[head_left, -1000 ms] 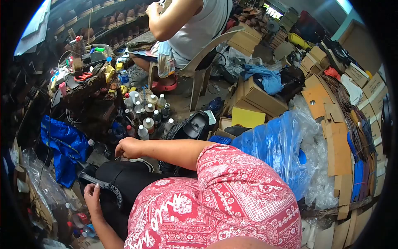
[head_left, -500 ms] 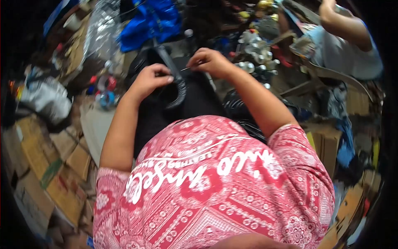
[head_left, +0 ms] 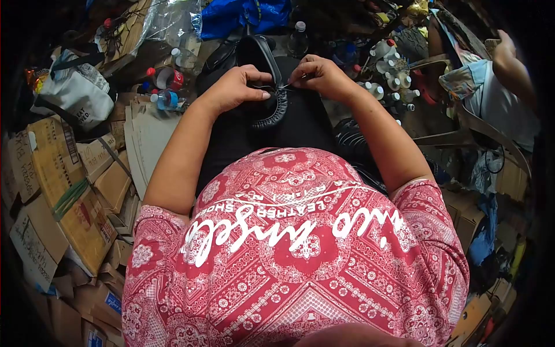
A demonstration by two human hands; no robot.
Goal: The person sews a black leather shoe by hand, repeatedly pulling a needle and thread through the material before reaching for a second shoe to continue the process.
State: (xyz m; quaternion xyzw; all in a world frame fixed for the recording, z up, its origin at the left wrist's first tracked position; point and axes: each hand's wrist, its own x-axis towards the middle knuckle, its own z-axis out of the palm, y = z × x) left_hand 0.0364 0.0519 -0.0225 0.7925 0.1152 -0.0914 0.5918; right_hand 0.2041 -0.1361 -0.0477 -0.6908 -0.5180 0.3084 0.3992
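The black shoe upper (head_left: 276,113) lies over the black cloth on the lap (head_left: 306,124), its gathered edge toward the body. At its right side, the right hand (head_left: 314,75) has its grip closed on a thin strand (head_left: 288,86) that meets the upper's edge. The left hand (head_left: 241,88) is at its left side, thumb and forefinger a little apart across part of the opening; whether that grip holds anything, I cannot tell. Both hands partly block the view of the upper.

Just beyond the upper is a crumpled blue bag (head_left: 228,18), with clear plastic (head_left: 170,23) to its left. A dark bottle with a pale cap (head_left: 298,40) stands beyond the upper, slightly right. Farther right are clustered bottles (head_left: 393,69), then a chair (head_left: 483,124) and another person (head_left: 509,72). Left of the upper are a blue-capped bottle (head_left: 166,100) and a red-labelled bottle (head_left: 169,78); farther left, a pale tote bag (head_left: 81,92) is near written-on cardboard (head_left: 55,150).
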